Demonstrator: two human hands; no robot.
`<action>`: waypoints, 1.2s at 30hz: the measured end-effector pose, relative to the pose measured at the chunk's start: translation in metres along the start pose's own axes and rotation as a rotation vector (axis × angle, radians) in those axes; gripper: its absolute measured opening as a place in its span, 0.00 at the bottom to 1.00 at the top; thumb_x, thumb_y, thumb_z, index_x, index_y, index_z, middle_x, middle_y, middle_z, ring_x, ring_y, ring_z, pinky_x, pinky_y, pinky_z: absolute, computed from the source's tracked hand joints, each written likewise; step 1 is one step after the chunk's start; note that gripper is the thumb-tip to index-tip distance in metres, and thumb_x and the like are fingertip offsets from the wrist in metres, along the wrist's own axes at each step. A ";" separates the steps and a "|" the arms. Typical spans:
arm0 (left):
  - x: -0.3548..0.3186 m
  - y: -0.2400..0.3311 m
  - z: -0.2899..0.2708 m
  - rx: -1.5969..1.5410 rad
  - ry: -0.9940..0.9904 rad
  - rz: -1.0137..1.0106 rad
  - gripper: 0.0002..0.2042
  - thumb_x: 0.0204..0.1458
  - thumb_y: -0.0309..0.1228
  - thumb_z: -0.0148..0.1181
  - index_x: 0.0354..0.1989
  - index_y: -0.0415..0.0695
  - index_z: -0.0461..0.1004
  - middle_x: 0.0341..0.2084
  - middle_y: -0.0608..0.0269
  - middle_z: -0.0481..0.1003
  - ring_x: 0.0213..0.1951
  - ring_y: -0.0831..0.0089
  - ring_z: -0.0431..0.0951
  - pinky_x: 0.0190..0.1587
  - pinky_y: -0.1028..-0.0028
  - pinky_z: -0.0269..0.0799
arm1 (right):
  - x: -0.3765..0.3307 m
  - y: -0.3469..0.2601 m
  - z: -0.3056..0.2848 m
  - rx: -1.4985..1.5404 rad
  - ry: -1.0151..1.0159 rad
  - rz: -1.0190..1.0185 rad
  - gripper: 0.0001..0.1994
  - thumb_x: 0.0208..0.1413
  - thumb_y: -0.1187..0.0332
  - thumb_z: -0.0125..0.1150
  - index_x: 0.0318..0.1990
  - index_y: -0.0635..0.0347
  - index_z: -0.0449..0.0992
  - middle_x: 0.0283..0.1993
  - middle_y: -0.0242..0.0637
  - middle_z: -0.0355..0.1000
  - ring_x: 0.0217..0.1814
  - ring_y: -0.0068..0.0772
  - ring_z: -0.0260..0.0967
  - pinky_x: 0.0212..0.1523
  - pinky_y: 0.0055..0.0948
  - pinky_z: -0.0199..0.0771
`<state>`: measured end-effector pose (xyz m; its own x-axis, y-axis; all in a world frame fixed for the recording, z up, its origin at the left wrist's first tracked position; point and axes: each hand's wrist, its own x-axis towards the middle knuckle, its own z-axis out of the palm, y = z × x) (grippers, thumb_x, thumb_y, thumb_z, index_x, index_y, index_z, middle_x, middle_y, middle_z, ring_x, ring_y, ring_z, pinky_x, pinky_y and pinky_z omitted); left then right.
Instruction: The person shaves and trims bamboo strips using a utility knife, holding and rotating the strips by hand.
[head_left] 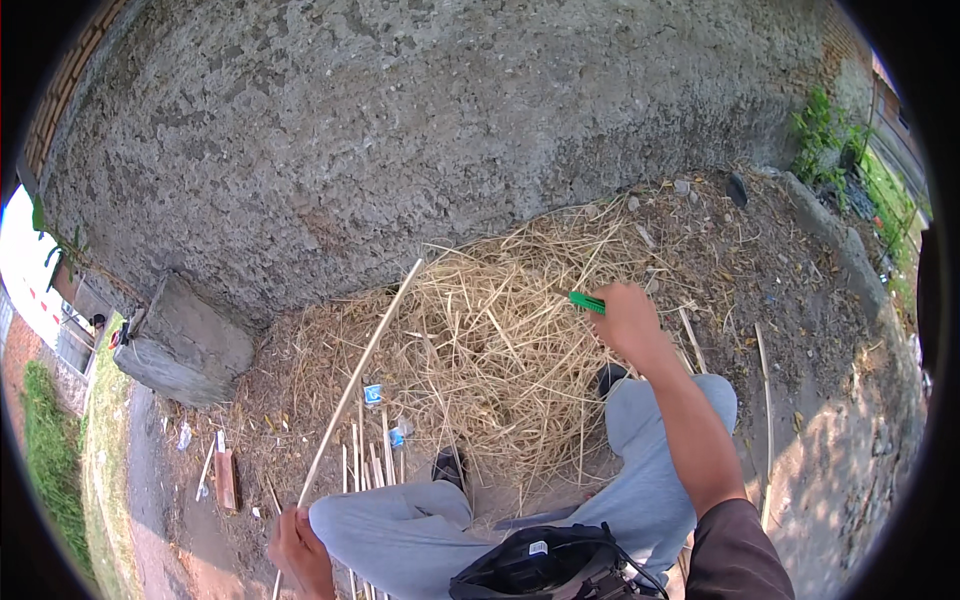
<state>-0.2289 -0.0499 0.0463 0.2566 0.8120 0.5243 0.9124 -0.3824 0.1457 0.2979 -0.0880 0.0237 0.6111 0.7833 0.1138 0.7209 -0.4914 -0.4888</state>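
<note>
My left hand (300,550) is closed around the lower part of a long, pale bamboo strip (362,365), beside my left knee. The strip slants up and away to the right, its far tip in front of the wall. In my right hand (630,322), held out past my right knee, is a green utility knife (586,302). Its ridged handle points left over the shavings; I cannot make out a blade. A wide heap of straw-coloured shavings (500,350) covers the ground between and beyond my feet. The knife and the strip are well apart.
A rough grey wall (480,120) rises behind the heap. More strips (387,450) lie by my left leg, with another (766,400) to the right. A concrete block (190,340), blue-and-white litter (373,394) and a reddish-brown piece (226,480) are on the left. A black bag (540,565) rests at my lap.
</note>
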 end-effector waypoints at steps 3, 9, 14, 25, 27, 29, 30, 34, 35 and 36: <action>0.005 -0.037 -0.008 -0.046 0.115 -0.174 0.14 0.67 0.34 0.46 0.36 0.36 0.72 0.22 0.46 0.70 0.24 0.48 0.68 0.27 0.59 0.62 | -0.004 -0.004 -0.008 0.058 0.165 -0.070 0.10 0.50 0.63 0.70 0.31 0.60 0.81 0.24 0.52 0.73 0.32 0.58 0.73 0.36 0.50 0.72; -0.043 -0.140 0.024 0.115 -0.013 -0.320 0.13 0.66 0.33 0.46 0.48 0.36 0.71 0.22 0.42 0.71 0.27 0.42 0.71 0.29 0.53 0.63 | -0.004 -0.002 -0.010 0.096 0.333 -0.078 0.08 0.50 0.66 0.67 0.29 0.61 0.79 0.28 0.49 0.76 0.32 0.55 0.75 0.33 0.48 0.72; -0.134 -0.211 0.102 0.256 -0.223 -0.408 0.10 0.62 0.30 0.50 0.44 0.37 0.73 0.24 0.39 0.75 0.29 0.38 0.75 0.30 0.48 0.64 | -0.010 0.001 -0.020 0.073 0.436 -0.114 0.14 0.49 0.60 0.71 0.25 0.63 0.78 0.24 0.46 0.74 0.26 0.53 0.73 0.28 0.46 0.69; -0.270 -0.162 0.162 0.215 -0.389 -0.519 0.16 0.62 0.37 0.48 0.42 0.36 0.76 0.31 0.40 0.79 0.31 0.43 0.79 0.33 0.52 0.73 | -0.164 0.101 -0.046 0.119 0.798 0.148 0.13 0.49 0.65 0.73 0.26 0.65 0.77 0.19 0.43 0.69 0.20 0.46 0.66 0.24 0.39 0.63; -0.280 -0.147 0.166 0.221 -0.398 -0.527 0.16 0.62 0.37 0.49 0.42 0.36 0.76 0.31 0.40 0.79 0.31 0.43 0.79 0.33 0.52 0.73 | -0.209 0.179 0.007 -0.015 0.699 0.242 0.13 0.53 0.64 0.68 0.26 0.66 0.77 0.20 0.50 0.70 0.22 0.55 0.68 0.25 0.45 0.63; -0.287 -0.138 0.168 0.224 -0.398 -0.540 0.16 0.62 0.37 0.49 0.42 0.36 0.76 0.31 0.40 0.79 0.31 0.43 0.79 0.33 0.52 0.73 | -0.274 0.239 0.064 -0.132 0.453 0.479 0.17 0.50 0.57 0.69 0.24 0.65 0.78 0.24 0.57 0.71 0.29 0.63 0.71 0.28 0.53 0.64; -0.290 -0.136 0.168 0.230 -0.395 -0.552 0.16 0.62 0.37 0.49 0.42 0.36 0.76 0.31 0.39 0.79 0.31 0.43 0.79 0.33 0.52 0.73 | -0.301 0.243 0.079 -0.141 0.223 0.669 0.19 0.48 0.54 0.71 0.30 0.64 0.80 0.27 0.55 0.75 0.33 0.62 0.74 0.35 0.53 0.72; -0.293 -0.119 0.175 0.230 -0.411 -0.564 0.16 0.62 0.37 0.49 0.42 0.36 0.77 0.31 0.39 0.79 0.31 0.43 0.79 0.33 0.53 0.73 | -0.420 0.298 0.152 -0.190 -0.033 1.033 0.22 0.45 0.51 0.72 0.36 0.62 0.81 0.35 0.53 0.78 0.40 0.57 0.77 0.42 0.49 0.77; -0.295 -0.119 0.174 0.237 -0.411 -0.573 0.16 0.62 0.38 0.49 0.42 0.36 0.77 0.31 0.39 0.79 0.31 0.43 0.79 0.33 0.53 0.73 | -0.433 0.300 0.159 -0.148 -0.094 1.048 0.22 0.45 0.52 0.72 0.37 0.63 0.80 0.37 0.53 0.78 0.42 0.56 0.77 0.44 0.48 0.77; -0.296 -0.118 0.174 0.240 -0.413 -0.579 0.16 0.62 0.38 0.49 0.42 0.36 0.77 0.31 0.39 0.79 0.31 0.43 0.79 0.33 0.53 0.73 | -0.446 0.299 0.162 -0.109 -0.152 1.067 0.22 0.45 0.52 0.72 0.38 0.63 0.80 0.40 0.53 0.78 0.44 0.56 0.77 0.45 0.48 0.77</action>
<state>-0.3569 -0.1685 -0.2716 -0.2298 0.9717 0.0552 0.9703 0.2243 0.0908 0.1880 -0.5225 -0.3136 0.8991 -0.0331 -0.4366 -0.1288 -0.9730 -0.1916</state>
